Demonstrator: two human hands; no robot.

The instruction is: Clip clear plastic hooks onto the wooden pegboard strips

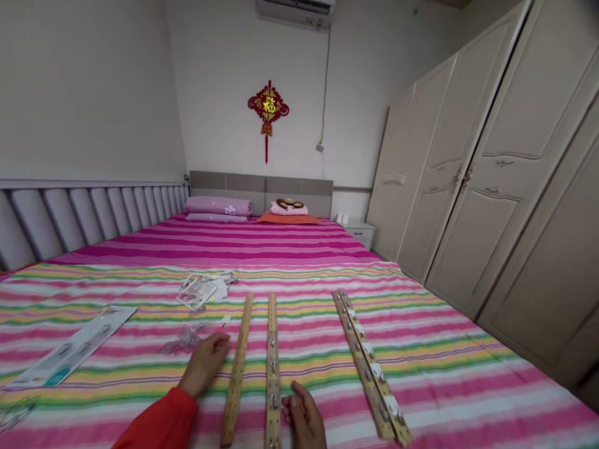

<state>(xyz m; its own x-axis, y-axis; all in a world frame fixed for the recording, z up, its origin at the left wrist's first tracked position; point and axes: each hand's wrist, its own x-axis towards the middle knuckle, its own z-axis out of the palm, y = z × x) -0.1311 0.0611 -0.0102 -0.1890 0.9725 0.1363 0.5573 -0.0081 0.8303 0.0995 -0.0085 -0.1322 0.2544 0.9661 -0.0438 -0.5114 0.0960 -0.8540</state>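
My left hand [206, 363], in a red sleeve, hovers over the striped bedspread just left of a wooden strip [238, 368] with rows of small holes. Its fingers curl together; whatever may be inside them is hidden. Beside it lie crumpled clear plastic bags [186, 337]. A second wooden strip [272, 383] runs parallel, with several small metal fittings [274, 366] along its lower part. Right of that strip is my right hand [304, 416], its index finger and thumb apart, fingertips close to the strip's edge. Whether they touch it I cannot tell.
Two more strips [362, 368] lie side by side on the right, bearing metal fittings and white round pieces. Left are a long flat package [77, 346], a heap of packaging [206, 290] and thin wire-like rings [17, 411]. Pillows [219, 207] and wardrobes [435, 168] stand farther off.
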